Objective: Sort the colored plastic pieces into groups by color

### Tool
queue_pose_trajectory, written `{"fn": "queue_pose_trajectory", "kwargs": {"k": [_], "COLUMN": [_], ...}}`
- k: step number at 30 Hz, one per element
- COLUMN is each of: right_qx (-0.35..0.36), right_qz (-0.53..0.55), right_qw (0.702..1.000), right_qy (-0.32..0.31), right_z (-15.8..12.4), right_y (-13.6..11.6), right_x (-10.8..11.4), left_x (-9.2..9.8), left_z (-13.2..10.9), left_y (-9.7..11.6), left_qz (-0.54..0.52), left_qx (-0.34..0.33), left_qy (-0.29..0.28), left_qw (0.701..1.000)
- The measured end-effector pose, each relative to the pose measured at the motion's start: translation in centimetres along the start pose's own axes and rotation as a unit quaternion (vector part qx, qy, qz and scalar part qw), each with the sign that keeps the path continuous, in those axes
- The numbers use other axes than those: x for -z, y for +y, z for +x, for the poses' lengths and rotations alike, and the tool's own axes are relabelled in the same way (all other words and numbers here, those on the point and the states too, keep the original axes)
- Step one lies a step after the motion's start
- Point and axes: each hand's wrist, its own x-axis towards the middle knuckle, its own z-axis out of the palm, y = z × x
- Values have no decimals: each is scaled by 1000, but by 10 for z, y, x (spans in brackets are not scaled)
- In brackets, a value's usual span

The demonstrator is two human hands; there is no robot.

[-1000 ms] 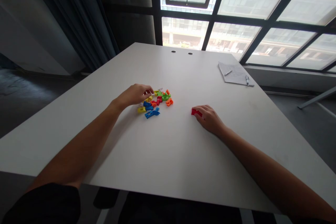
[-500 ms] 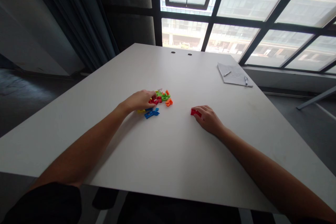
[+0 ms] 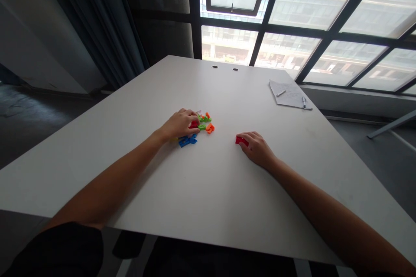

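The left hand (image 3: pixel 179 124) is bent over a pile of small plastic pieces (image 3: pixel 196 126) near the middle of the frame. Its fingers curve down by a red piece (image 3: pixel 194 124), but I cannot tell if they grip it. The right hand (image 3: pixel 256 149) is closed around the end of another red piece (image 3: pixel 241 140), which lies alone on the tabletop (image 3: pixel 130 173). A blue piece (image 3: pixel 187 140) sits at the near edge of the pile, and an orange piece (image 3: pixel 210 128) at the far side. The pieces lie close, so fingertips work best for picking just one. A paper sheet (image 3: pixel 287 94) and a pen (image 3: pixel 304 102) lie at the right.
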Motion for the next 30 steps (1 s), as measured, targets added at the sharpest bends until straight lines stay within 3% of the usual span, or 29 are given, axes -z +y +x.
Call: {"fn": "queue_pose_trajectory", "kwargs": {"k": [4,9,12,15,18,21,24,27,30], "right_qx": [-4,-7,-27,-42,-50,-44,-41,-39,-38], "right_qz": [2,2,9,42,75,71,57,53,50], "right_qw": [1000,1000,1000,998,996,996,997,998,998], "right_qy": [-3,-2,5,4,-1,-10,-16,-19,-22], "right_z": [0,1,0,-1,-3,-3,-3,-2,-1], "right_y": [0,-1,0,5,8,10,10,10,10], "right_x": [-1,-1,-1,-1,-2,-2,-3,-3,-3], "left_x": [9,0,0,10,15,2,-26,-47,-47], "left_z": [1,3,2,-1,-5,-9,-9,-7,-4], "left_y": [-1,7,11,24,51,81,104,117,120], "left_qz": [-2,12,11,-8,-75,-121,-141,-164,-219], "left_qx": [8,-22,-2,20,-6,-37,-43,-46,-43], "left_qy": [4,-6,7,57,87,39,-14,1,15], "left_qw": [1000,1000,1000,998,993,991,989,985,975]}}
